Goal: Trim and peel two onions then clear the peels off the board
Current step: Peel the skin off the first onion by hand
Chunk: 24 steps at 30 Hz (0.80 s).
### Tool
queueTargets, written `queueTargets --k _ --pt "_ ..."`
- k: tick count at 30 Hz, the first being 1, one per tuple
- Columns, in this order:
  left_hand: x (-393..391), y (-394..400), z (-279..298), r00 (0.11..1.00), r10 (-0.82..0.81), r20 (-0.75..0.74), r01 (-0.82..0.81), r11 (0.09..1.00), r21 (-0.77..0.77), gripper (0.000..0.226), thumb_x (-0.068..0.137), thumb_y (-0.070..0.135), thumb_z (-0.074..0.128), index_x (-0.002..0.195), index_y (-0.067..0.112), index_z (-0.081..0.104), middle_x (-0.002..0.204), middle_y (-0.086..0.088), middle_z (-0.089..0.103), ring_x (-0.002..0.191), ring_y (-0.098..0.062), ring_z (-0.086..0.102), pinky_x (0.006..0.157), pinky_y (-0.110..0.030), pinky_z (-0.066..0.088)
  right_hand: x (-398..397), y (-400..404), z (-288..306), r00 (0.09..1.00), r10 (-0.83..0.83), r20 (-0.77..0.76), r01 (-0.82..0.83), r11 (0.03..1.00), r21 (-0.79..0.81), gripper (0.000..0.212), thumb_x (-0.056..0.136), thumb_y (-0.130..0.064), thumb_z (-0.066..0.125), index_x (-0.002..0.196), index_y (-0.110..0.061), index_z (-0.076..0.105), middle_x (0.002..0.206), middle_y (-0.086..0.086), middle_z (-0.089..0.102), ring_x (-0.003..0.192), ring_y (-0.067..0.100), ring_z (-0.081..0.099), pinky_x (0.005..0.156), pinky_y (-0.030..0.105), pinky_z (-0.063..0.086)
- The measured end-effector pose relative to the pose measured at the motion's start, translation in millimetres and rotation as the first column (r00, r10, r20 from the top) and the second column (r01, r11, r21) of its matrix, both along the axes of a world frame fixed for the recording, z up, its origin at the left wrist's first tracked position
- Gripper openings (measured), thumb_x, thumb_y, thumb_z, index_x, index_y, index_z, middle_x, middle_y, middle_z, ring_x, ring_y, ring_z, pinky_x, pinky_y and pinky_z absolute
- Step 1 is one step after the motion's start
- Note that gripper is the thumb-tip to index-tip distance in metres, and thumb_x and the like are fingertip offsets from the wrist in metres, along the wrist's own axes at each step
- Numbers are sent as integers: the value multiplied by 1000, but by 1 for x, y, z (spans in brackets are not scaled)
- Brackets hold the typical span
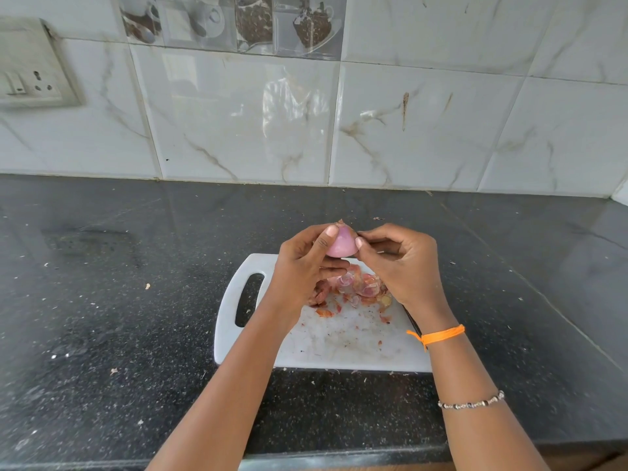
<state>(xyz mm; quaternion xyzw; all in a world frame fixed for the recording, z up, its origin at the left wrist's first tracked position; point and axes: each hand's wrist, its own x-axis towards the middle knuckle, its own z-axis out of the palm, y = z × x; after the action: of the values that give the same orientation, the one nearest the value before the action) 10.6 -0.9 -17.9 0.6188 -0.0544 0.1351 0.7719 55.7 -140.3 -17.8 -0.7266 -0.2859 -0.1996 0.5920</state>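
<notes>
One onion only in view: a small, pale-pink, smooth-skinned bulb [341, 244], raised just above the far edge of the white plastic cutting board with the slot handle [339, 348]. Cradled in the left hand [302, 263], thumb laid across the near face, fingers curled underneath. Pinched at its right shoulder by the right hand [401, 263], thumb and forefinger pressed together on what looked like a last shred of skin, though too small to tell for sure. Below, on the far half of the board, lay a loose heap of papery orange-pink onion peels [353, 288], with crumbs scattered toward the near edge. Judged the main hazard to be the slick bare flesh: with too sharp a tug from the right, could have popped out of the left-hand grip and rolled onto the speckled black stone counter [136, 300]. Judged a second hazard in the position itself: held at the board's far edge, so any strip torn free could have dropped beyond it and added to the flecks already on the stone. Noted a thin dark strip [409, 317] at the board's right edge under the right wrist, possibly a knife; if so, risked being nudged off or catching skin in a careless sweep of the peels. Saw no second onion anywhere, so could not judge its state.
</notes>
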Motion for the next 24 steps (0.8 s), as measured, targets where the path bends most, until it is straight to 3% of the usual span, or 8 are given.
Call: queueTargets --k 4,8,12,16,19,24 --pt "-2 -2 2 1000 -13 -5 13 1000 1 20 96 22 47 99 14 65 68 5 71 60 -10 68 60 -21 57 2 -2 -1 999 -41 14 41 999 -22 15 81 2 67 70 -7 69 65 -1 69 58 8 69 55 18 53" --pt "-2 -2 1 1000 -6 -2 5 1000 -15 20 96 21 48 103 11 64 70 4 71 62 -11 69 61 -22 57 0 -1 0 1000 -11 -10 11 1000 11 11 83 0 67 73 -4 70 68 3 70 64 14 70 57 19 54" --pt "-1 -1 1 1000 -10 -18 9 1000 -28 22 95 19 51 107 8 65 76 1 72 67 -15 71 63 -23 58 -1 1 1 1000 -20 -18 20 1000 -3 6 79 -9 74 75 -5 71 71 -3 71 65 3 67 60 13 50" --pt "-1 0 0 1000 -16 -23 15 1000 -12 23 93 18 53 109 6 64 94 -14 70 74 -19 72 67 -25 58 0 1 1 1000 -27 -17 27 1000 -9 12 74 -19 72 73 -7 71 70 -5 70 63 2 66 60 14 49" --pt "0 0 -1 1000 -15 -24 15 1000 -3 21 93 18 54 108 8 65 103 -21 67 77 -21 72 67 -25 58 1 1 0 999 -37 -9 36 999 -32 6 76 -9 74 73 -6 71 68 -6 69 61 -1 65 59 11 47" --pt "-1 -1 -1 1000 -27 -16 27 1000 -5 17 93 16 54 105 11 65 107 -24 65 75 -18 72 64 -22 56 3 1 0 997 -75 -23 74 997 -29 14 79 6 66 67 -1 66 60 -4 65 51 -2 62 53 12 47"
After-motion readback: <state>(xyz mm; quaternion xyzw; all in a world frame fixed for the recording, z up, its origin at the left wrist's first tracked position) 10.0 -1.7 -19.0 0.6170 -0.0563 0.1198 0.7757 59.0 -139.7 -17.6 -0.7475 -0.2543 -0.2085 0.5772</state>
